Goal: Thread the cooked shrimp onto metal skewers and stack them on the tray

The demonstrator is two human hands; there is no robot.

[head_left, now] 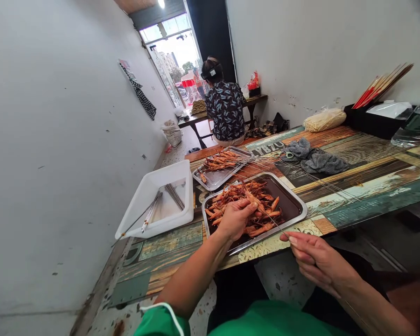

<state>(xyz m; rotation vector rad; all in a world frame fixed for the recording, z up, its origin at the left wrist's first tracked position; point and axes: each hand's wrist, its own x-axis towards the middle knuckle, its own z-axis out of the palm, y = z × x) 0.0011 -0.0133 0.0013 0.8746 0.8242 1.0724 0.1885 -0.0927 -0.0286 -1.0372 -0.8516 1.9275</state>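
Note:
My left hand (238, 215) pinches an orange-brown piece of meat (262, 205), long and thin like a duck tongue, over the near metal tray (303, 211). A thin metal skewer (277, 225) runs from that piece down to my right hand (317, 259), whose closed fingers grip it in front of the table edge. How deep the tip sits in the meat is hidden by my left fingers. More such pieces (219, 214) lie heaped in dark sauce in the near tray. On the far metal tray (213, 179), loaded skewers (222, 161) rest with their bare ends pointing right.
Left of the trays, a white plastic bin (154, 186) holds bare skewers (175, 196). Grey cloths (315, 158), a bag of pale sticks (325, 120) and a black box (371, 121) stand to the right. A person (226, 109) sits farther back at another table.

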